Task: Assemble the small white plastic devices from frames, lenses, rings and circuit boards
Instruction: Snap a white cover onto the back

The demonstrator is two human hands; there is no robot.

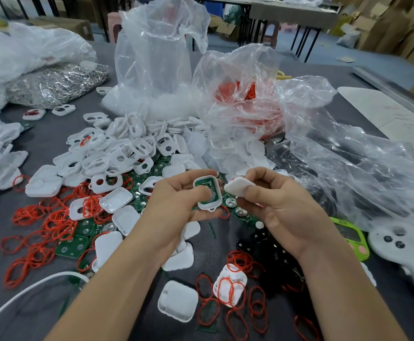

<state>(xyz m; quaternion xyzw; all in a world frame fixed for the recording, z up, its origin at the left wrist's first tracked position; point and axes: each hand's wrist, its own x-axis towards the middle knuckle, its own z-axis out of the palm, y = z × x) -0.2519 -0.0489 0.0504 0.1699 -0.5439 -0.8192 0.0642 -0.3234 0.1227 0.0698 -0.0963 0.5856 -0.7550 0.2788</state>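
White frame (208, 207) — pinched by left hand (174, 200)

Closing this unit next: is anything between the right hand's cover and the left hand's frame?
Yes: the left thumb lies on the board inside the frame. The gap between the frame and the cover in the right hand shows nothing else.

Left hand (176, 200), right hand (282, 210) — both bare
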